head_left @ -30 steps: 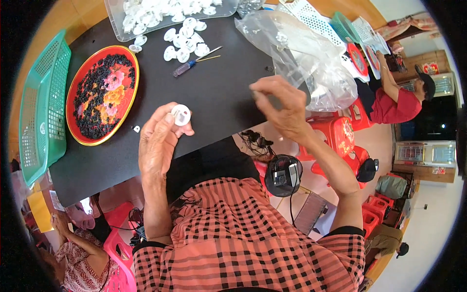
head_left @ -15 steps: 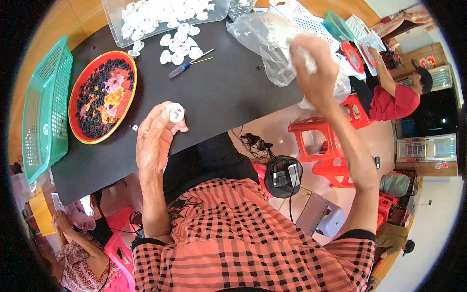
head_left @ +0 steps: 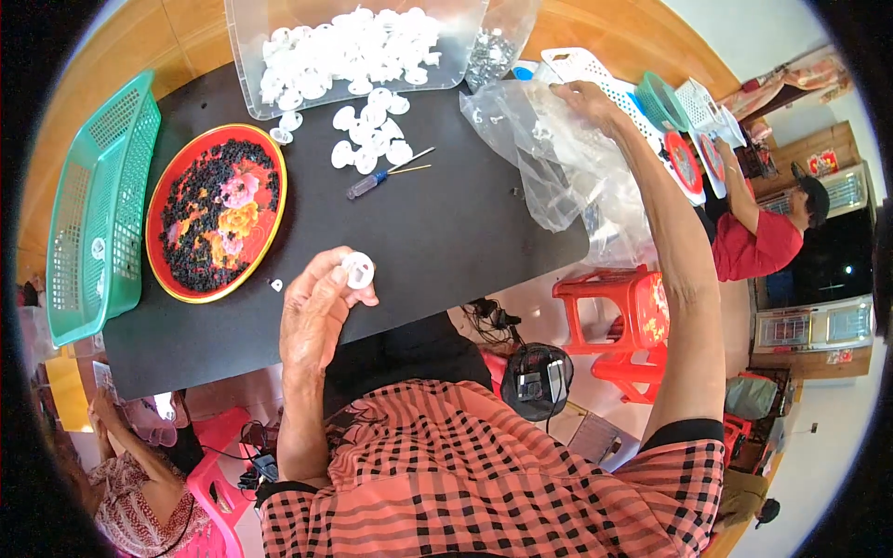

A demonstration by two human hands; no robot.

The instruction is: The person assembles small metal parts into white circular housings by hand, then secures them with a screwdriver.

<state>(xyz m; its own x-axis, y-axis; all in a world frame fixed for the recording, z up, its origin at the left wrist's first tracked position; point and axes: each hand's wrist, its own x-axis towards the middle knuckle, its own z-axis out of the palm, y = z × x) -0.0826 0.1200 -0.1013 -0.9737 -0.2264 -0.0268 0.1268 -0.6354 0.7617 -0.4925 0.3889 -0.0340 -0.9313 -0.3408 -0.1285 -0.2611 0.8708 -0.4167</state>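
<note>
My left hand [head_left: 316, 302] is closed on a small white round plastic piece [head_left: 358, 271], pinched between thumb and fingers above the near edge of the dark table. My right hand [head_left: 591, 100] reaches far out to the right, over a crumpled clear plastic bag [head_left: 567, 177] with some small white pieces in it. Its fingertips dip down at the bag's far side, so I cannot see whether they grip anything. Ahead of my left hand lie a screwdriver [head_left: 367, 185] with a clear bluish handle and a loose cluster of white round pieces [head_left: 375, 130].
A red flowered tray [head_left: 276, 216] of small black parts and a green basket [head_left: 98, 312] stand left. At the back is a clear bin [head_left: 244, 70] of white pieces, beside a bag of metal parts [head_left: 490, 60]. Red stools [head_left: 609, 298] stand right; other people sit on both sides.
My right hand has moved away from me, to the far side of the clear bag. My left hand still holds the white piece. The view has shifted slightly.
</note>
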